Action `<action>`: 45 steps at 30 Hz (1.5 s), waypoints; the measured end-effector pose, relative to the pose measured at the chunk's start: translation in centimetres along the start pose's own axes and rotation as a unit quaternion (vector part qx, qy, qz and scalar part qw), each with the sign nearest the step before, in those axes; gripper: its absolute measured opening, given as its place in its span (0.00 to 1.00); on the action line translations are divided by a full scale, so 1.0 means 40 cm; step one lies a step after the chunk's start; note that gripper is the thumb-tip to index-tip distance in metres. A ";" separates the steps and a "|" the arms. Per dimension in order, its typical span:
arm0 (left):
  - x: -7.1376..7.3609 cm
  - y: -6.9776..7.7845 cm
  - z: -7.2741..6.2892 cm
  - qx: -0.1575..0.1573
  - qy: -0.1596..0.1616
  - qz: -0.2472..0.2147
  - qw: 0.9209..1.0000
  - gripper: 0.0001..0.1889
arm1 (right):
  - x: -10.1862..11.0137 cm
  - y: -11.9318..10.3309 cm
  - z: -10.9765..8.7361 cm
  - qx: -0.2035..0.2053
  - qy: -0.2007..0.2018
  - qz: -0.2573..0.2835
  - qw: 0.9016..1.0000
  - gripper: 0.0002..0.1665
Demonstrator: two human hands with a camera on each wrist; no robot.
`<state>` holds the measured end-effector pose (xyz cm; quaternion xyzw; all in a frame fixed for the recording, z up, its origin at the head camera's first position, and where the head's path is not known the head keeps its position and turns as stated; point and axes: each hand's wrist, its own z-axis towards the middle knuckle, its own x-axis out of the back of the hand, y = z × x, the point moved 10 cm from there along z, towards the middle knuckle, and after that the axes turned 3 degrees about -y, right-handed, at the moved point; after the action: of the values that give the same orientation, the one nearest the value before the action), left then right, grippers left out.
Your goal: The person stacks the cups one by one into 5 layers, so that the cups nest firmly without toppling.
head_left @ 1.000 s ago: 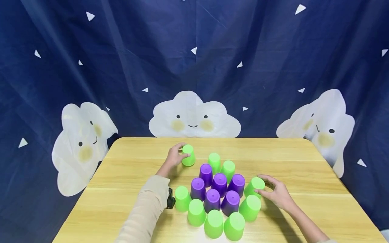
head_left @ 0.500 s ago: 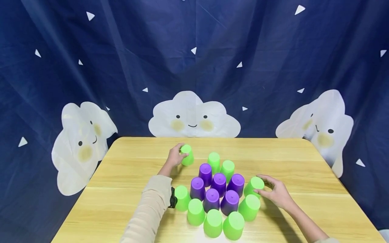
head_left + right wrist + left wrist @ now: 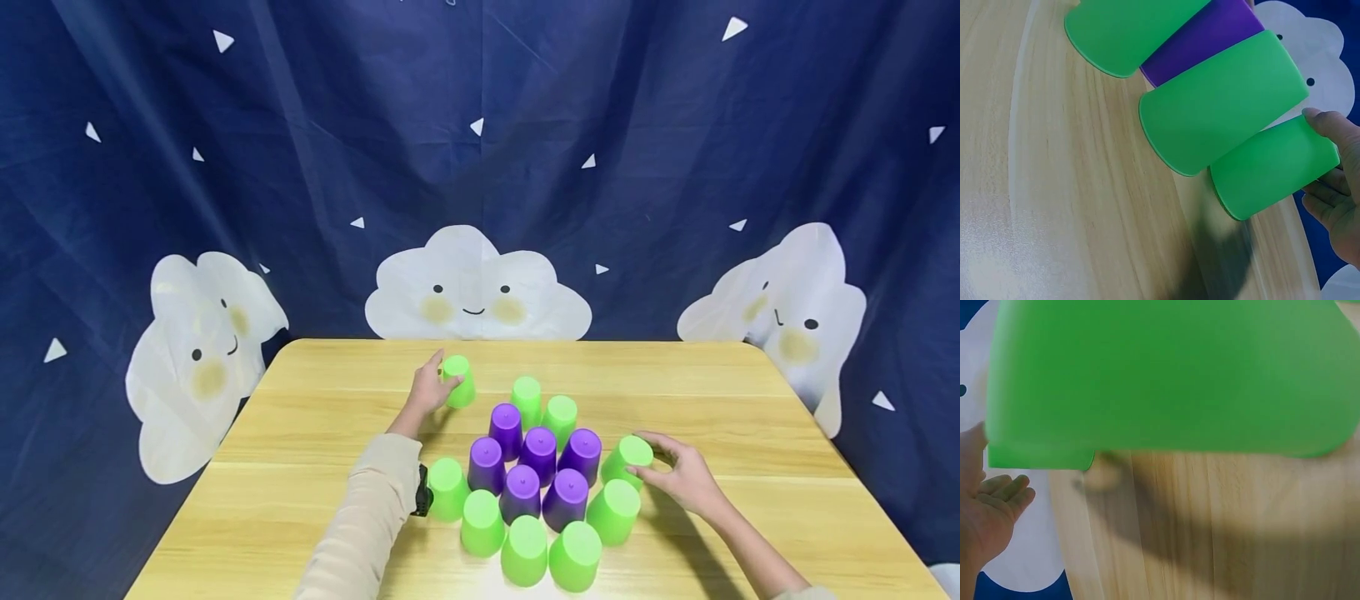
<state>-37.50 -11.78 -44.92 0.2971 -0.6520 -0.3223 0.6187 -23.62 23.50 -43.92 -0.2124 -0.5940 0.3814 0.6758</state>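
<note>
Upside-down plastic cups stand on the wooden table. My left hand (image 3: 429, 390) is at a lone green cup (image 3: 459, 382) at the back left. Its thumb lies at the cup's side and its fingers are extended; in the left wrist view, the fingers of the left hand (image 3: 991, 512) look loose and apart from the cup. My right hand (image 3: 686, 477) holds a green cup (image 3: 627, 460) at the right end of the group, thumb on the near side. In the right wrist view, the thumb of the right hand (image 3: 1341, 181) touches that cup's base edge, with fingers below.
Several purple cups (image 3: 538, 454) stand close together in the middle. More green cups (image 3: 525, 552) stand around them in front, at the sides and behind. The table (image 3: 247, 500) reaches back to a dark blue curtain (image 3: 480, 167) with smiling white clouds.
The left hand's fingers have spread away from the back-left cup, which sits slightly further left. The right hand keeps its place on its cup. The other cups stand as before.
</note>
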 end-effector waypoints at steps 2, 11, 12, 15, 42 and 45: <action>0.006 -0.006 -0.004 -0.005 0.001 0.004 1.000 0.36 | 0.005 -0.003 0.001 0.005 0.006 -0.002 1.000 0.30; 0.041 -0.005 -0.029 -0.026 0.005 0.008 1.000 0.34 | 0.044 -0.031 0.021 0.023 0.021 -0.008 0.999 0.27; 0.044 -0.003 -0.031 -0.029 0.004 0.009 1.000 0.34 | 0.050 -0.036 0.024 0.025 0.023 -0.007 0.999 0.27; 0.059 0.006 -0.042 -0.040 0.006 0.010 0.999 0.33 | 0.068 -0.049 0.035 0.037 0.033 0.003 0.999 0.26; 0.087 -0.011 -0.177 -0.090 -0.035 0.009 0.995 0.29 | 0.117 -0.164 0.151 0.068 0.086 0.080 0.991 0.25; 0.074 -0.018 -0.202 -0.098 -0.044 0.009 0.994 0.28 | 0.106 -0.173 0.168 0.065 0.083 0.084 0.991 0.24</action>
<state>-29.61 -14.99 -43.43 0.2146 -0.6468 -0.3920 0.6180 -28.25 21.38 -34.73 -0.2480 -0.4897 0.4555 0.7009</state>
